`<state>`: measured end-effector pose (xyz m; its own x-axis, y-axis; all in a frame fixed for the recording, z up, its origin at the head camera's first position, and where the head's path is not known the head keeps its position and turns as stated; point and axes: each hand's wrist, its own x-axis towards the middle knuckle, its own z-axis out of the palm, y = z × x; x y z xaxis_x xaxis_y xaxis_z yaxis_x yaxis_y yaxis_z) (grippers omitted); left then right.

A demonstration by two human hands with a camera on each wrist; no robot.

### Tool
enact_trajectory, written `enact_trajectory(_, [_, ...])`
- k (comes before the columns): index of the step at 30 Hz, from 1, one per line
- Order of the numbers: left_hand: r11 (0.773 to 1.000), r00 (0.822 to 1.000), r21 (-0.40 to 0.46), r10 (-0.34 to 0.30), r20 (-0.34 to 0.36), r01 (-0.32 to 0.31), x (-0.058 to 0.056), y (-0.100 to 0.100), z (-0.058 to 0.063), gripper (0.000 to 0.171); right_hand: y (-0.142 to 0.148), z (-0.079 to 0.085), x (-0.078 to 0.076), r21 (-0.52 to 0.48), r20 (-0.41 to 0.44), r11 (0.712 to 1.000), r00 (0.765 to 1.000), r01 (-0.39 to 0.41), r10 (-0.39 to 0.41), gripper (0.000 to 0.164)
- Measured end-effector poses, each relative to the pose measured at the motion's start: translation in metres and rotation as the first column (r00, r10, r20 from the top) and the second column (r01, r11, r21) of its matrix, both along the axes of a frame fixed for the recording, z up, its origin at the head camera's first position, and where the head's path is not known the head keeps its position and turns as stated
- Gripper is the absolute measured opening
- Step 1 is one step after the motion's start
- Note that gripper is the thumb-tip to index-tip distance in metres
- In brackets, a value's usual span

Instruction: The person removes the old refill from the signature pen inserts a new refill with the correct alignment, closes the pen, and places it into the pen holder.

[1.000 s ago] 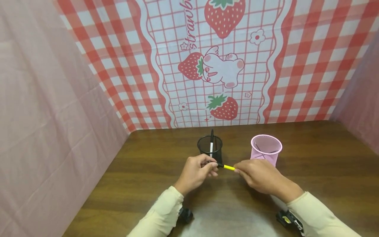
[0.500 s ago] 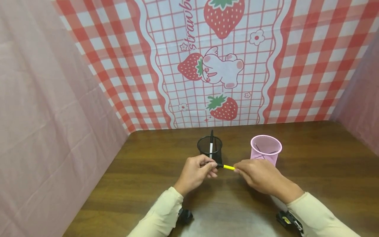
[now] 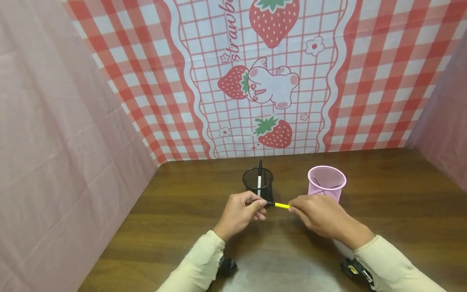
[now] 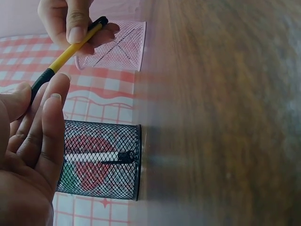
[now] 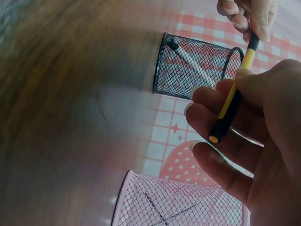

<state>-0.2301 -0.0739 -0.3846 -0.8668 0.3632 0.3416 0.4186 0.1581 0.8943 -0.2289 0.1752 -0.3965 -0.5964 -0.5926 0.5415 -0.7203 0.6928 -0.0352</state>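
Observation:
A yellow-and-black pen (image 3: 281,205) is held sideways between the two hands, above the table. The left hand (image 3: 242,213) pinches its black end between thumb and fingers. At the other end, the right hand (image 3: 324,217) grips the yellow barrel; in the right wrist view the thumb (image 5: 254,87) presses on it and the yellow-tipped tail sticks out past the fingers. Just beyond the left hand stands a black mesh cup (image 4: 101,181) with a white pen with black ends (image 3: 260,181) upright in it. Behind the right hand is a pink mesh cup (image 5: 176,205), partly hidden in the head view.
Thin dark sticks cross inside the pink cup. The brown wooden table (image 3: 182,227) reaches back to a strawberry-print checked cloth (image 3: 273,85). Pink cloth (image 3: 65,154) hangs along the left, and more at the right. Each wrist wears a black camera mount (image 3: 228,265).

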Motion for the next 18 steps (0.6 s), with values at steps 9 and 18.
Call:
enact_trajectory(9, [1.0,1.0,-0.022,0.007,-0.002,-0.007,-0.0006,-0.001,-0.0017,0.016,-0.0011,-0.0002,0.0007,-0.006,-0.019,1.0,1.0,-0.006,0.006,0.006])
enact_trajectory(18, [0.999,1.0,-0.039,0.004,0.019,-0.003,-0.0048,-0.003,-0.0046,0.019,-0.0006,-0.0022,-0.0011,-0.022,-0.026,1.0,1.0,-0.003,0.002,0.007])
